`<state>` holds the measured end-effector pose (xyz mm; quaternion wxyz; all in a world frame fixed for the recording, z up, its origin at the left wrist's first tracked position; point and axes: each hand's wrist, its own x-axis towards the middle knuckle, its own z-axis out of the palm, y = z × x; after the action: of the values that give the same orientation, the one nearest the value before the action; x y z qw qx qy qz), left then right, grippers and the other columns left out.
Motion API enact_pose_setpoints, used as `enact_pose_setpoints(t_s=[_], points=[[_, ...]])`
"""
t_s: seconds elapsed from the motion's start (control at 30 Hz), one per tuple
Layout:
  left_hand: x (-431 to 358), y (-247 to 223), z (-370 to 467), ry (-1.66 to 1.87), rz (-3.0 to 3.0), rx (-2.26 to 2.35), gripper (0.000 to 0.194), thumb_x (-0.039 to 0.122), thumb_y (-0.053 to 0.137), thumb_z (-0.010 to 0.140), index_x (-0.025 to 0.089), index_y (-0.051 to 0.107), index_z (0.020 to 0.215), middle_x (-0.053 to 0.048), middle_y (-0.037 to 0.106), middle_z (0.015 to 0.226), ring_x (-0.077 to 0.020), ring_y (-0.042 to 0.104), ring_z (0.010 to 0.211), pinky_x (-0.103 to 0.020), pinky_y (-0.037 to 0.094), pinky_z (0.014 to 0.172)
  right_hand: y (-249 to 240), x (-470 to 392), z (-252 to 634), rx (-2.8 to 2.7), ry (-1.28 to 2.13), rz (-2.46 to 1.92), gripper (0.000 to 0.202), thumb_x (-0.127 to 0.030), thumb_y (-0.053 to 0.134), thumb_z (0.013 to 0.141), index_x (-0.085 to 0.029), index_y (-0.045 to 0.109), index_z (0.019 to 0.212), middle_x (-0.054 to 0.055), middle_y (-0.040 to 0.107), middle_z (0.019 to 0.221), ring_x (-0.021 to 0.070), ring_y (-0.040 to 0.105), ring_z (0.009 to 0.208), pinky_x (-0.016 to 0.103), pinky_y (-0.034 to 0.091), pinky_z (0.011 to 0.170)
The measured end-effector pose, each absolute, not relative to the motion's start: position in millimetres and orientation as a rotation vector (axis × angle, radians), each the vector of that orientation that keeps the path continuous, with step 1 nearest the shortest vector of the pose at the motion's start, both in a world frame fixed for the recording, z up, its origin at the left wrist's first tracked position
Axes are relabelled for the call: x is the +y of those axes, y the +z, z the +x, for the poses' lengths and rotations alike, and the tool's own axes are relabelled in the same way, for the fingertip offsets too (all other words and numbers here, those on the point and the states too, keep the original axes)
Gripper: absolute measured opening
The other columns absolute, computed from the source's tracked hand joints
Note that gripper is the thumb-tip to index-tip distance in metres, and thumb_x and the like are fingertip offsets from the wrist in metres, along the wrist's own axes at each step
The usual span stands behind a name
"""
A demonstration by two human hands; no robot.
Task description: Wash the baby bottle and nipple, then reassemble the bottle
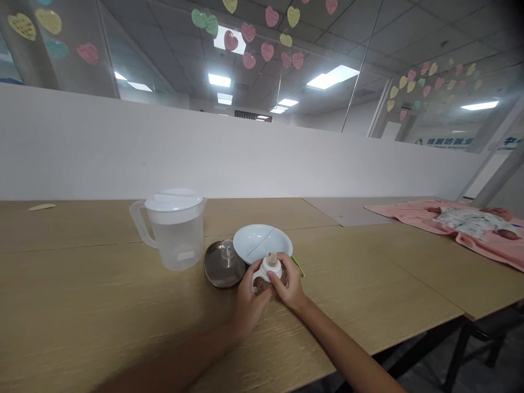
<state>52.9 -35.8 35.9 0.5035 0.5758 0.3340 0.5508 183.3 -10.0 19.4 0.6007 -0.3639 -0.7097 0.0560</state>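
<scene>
Between my two hands is a baby bottle [272,267] with a white collar, a side handle and a clear teat pointing up. My left hand [250,300] is wrapped round its lower left side, by the handle. On the other side my right hand [291,285] grips the collar with thumb and fingers. Just behind the bottle stands a white bowl [256,232] with a thin straight stick or line across it. To its left, a dark metal tray [219,275] carries a small clear cap [227,250]. Most of the bottle's body is hidden by my fingers.
A lidded clear plastic pitcher [180,240] stands left of the tray. Something green [298,266] pokes out beside the bowl. At the far right a baby doll or baby [475,221] lies on a pink towel [470,248]. A white partition [245,158] rises behind the wooden table [347,295].
</scene>
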Motion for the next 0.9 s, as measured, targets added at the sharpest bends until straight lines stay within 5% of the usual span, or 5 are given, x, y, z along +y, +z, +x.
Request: enact_pose_setpoints(t_s=[0.2, 0.43, 0.63, 0.9], points=[[-38, 37, 53, 1.305, 1.372, 0.796, 0.048, 0.029, 0.066, 0.070, 0.018, 0.055, 0.116, -0.006, 0.065, 0.108, -0.0223, 0.059, 0.098, -0.030, 0.046, 0.083, 19, -8, 178, -1.527, 0.092, -0.992, 0.031, -0.037, 0.063, 0.073, -0.020, 0.047, 0.094, 0.001, 0.053, 0.084, 0.0160, 0.053, 0.076, 0.030, 0.045, 0.068], [-37, 34, 53, 1.274, 1.425, 0.794, 0.050, 0.030, 0.066, 0.072, 0.020, 0.053, 0.119, -0.006, 0.063, 0.112, -0.0183, 0.060, 0.084, -0.029, 0.047, 0.072, 30, -7, 193, -1.767, 0.179, -0.825, 0.039, -0.047, 0.039, 0.087, -0.017, 0.061, 0.101, 0.006, 0.055, 0.087, 0.0199, 0.053, 0.084, 0.035, 0.042, 0.074], [-29, 25, 51, 1.276, 1.431, 0.732, 0.051, 0.032, 0.068, 0.073, 0.018, 0.054, 0.120, -0.009, 0.060, 0.120, -0.0246, 0.055, 0.108, -0.033, 0.045, 0.088, 24, -2, 200, -1.670, 0.257, -0.772, 0.038, -0.046, 0.042, 0.087, -0.020, 0.063, 0.106, 0.006, 0.061, 0.094, 0.0205, 0.054, 0.089, 0.035, 0.041, 0.078], [-25, 24, 52, 1.310, 1.502, 0.698, 0.044, 0.033, 0.065, 0.077, 0.018, 0.057, 0.118, -0.010, 0.059, 0.123, -0.0255, 0.052, 0.116, -0.036, 0.040, 0.097, 22, 2, 207, -1.666, 0.223, -0.746, 0.037, -0.044, 0.040, 0.088, -0.021, 0.067, 0.098, 0.007, 0.063, 0.091, 0.0222, 0.055, 0.091, 0.037, 0.041, 0.083]])
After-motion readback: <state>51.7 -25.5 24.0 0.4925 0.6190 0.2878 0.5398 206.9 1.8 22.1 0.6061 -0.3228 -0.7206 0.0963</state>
